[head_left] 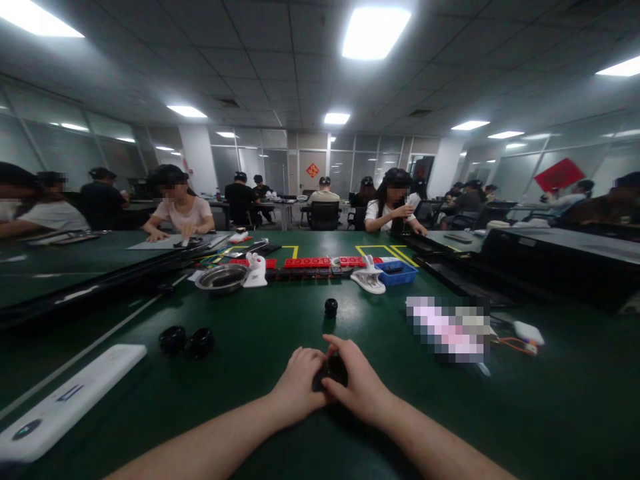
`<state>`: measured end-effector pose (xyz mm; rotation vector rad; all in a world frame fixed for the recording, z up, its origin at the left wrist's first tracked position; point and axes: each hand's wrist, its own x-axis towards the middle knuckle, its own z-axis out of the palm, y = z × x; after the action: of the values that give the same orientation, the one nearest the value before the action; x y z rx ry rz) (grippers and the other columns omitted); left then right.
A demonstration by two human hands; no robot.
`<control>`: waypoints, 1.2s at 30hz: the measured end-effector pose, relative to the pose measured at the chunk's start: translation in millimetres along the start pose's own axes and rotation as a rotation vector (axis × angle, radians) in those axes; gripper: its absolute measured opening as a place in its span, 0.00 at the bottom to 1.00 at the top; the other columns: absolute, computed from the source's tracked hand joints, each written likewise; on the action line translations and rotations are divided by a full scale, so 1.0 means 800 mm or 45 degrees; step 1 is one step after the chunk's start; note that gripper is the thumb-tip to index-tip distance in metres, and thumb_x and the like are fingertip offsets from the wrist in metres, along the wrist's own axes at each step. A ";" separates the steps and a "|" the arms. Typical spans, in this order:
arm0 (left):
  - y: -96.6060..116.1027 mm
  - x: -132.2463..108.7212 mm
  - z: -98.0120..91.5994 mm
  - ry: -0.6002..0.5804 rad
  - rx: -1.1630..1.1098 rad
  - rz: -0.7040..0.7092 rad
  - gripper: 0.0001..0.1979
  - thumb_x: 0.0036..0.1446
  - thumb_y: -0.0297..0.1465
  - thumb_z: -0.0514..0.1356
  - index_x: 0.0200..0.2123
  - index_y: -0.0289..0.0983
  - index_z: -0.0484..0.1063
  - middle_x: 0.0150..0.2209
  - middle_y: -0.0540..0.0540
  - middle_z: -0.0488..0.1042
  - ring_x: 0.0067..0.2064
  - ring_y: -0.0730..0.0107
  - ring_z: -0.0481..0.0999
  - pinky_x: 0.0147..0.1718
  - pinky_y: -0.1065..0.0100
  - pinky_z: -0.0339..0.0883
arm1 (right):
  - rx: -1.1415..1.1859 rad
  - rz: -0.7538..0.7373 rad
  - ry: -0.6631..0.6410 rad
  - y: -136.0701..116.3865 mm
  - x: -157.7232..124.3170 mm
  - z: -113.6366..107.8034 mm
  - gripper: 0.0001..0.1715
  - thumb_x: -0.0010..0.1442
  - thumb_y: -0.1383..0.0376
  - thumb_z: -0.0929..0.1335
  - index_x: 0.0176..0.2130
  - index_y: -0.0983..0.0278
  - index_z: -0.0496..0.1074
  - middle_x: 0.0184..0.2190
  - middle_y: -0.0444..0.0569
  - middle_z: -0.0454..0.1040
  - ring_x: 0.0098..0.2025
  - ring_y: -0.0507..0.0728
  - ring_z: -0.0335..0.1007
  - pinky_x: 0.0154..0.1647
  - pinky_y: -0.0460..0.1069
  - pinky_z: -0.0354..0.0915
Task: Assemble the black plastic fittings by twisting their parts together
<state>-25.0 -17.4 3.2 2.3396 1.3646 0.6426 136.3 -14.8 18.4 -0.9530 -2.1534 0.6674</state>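
Note:
Both of my hands meet at the near middle of the green table around a round black part (336,372); its exact kind I cannot make out. My left hand (301,379) grips it from the left side, fingers curled over it. My right hand (361,377) wraps it from the right, thumb and forefinger on its rim. Straight ahead stands a small black ribbed cylinder (331,308). To the left, two black wheel-like parts (173,340) lie side by side. A long white plastic panel (75,400) rests at the near left.
Across the table sit a metal bowl (221,279), white clamp-like pieces (369,275), red trays (307,263) and a blue bin (397,272). Long black housings (100,283) lie at left and right. A white plug piece (529,332) with orange wire is at right. Several people work beyond.

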 end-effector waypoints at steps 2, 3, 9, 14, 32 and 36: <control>-0.004 0.000 0.003 0.016 -0.001 0.014 0.21 0.43 0.36 0.61 0.42 0.38 0.64 0.41 0.45 0.67 0.44 0.59 0.64 0.47 0.57 0.54 | 0.044 -0.059 -0.056 -0.002 -0.002 -0.004 0.40 0.42 0.78 0.63 0.54 0.62 0.52 0.45 0.50 0.62 0.48 0.56 0.58 0.51 0.53 0.55; -0.005 0.000 0.005 0.019 0.003 0.018 0.21 0.43 0.37 0.61 0.42 0.38 0.64 0.41 0.45 0.67 0.44 0.58 0.64 0.46 0.57 0.54 | 0.050 -0.075 -0.060 -0.004 -0.003 -0.006 0.41 0.40 0.79 0.62 0.54 0.62 0.52 0.47 0.50 0.61 0.50 0.56 0.57 0.52 0.53 0.54; -0.007 0.002 0.007 0.026 0.039 0.024 0.17 0.43 0.40 0.61 0.36 0.38 0.66 0.38 0.47 0.67 0.42 0.61 0.64 0.45 0.58 0.55 | -0.111 0.085 0.158 -0.003 0.001 -0.004 0.37 0.42 0.69 0.69 0.52 0.62 0.54 0.41 0.50 0.64 0.45 0.59 0.60 0.49 0.56 0.56; -0.007 0.001 0.007 0.010 0.025 0.013 0.17 0.43 0.37 0.61 0.37 0.38 0.66 0.39 0.47 0.67 0.43 0.61 0.65 0.50 0.56 0.50 | -0.139 0.126 0.068 0.001 0.003 0.004 0.39 0.42 0.69 0.69 0.53 0.64 0.54 0.38 0.50 0.65 0.41 0.59 0.61 0.47 0.55 0.58; -0.003 0.001 0.002 0.001 0.041 0.033 0.18 0.45 0.41 0.60 0.38 0.39 0.66 0.39 0.47 0.67 0.42 0.60 0.64 0.46 0.59 0.54 | -0.013 0.081 -0.026 0.002 0.001 -0.001 0.39 0.44 0.74 0.64 0.55 0.62 0.52 0.41 0.49 0.66 0.44 0.57 0.62 0.49 0.54 0.57; -0.004 0.000 0.001 0.005 0.045 0.024 0.20 0.44 0.44 0.59 0.38 0.38 0.66 0.40 0.45 0.67 0.42 0.59 0.64 0.44 0.58 0.55 | 0.050 -0.003 -0.035 -0.002 -0.003 -0.011 0.41 0.42 0.76 0.63 0.55 0.61 0.50 0.49 0.51 0.61 0.51 0.59 0.57 0.53 0.56 0.53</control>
<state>-26.7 -16.0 1.1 2.3826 1.3677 0.6336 143.7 -16.0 23.9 -0.9253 -2.1573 0.7230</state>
